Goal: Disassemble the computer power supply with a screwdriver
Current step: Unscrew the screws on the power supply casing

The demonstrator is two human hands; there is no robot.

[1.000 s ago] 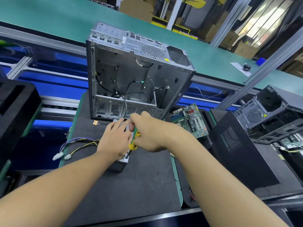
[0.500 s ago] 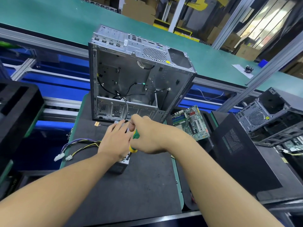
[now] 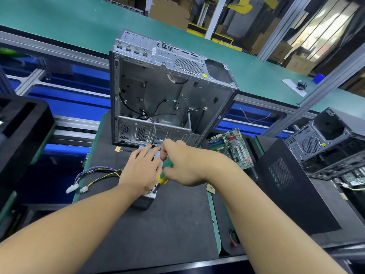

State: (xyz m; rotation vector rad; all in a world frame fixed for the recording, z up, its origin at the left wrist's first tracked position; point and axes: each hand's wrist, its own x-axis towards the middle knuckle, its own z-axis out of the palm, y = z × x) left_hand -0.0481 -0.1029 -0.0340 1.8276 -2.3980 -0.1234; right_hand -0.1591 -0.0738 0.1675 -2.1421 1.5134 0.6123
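The grey power supply (image 3: 150, 194), wires (image 3: 98, 175) trailing left, lies under the flat left hand (image 3: 142, 171). The right hand (image 3: 184, 165) grips the screwdriver (image 3: 165, 174). The open case (image 3: 158, 89) holds loose cables (image 3: 153, 125).

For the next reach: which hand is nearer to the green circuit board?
Right. The right hand is left of the circuit board; the left hand rests farther left, on the power supply.

Bare left grip (image 3: 141, 171), bare right grip (image 3: 187, 165), left forearm (image 3: 69, 230) and right forearm (image 3: 266, 224) bare throughout
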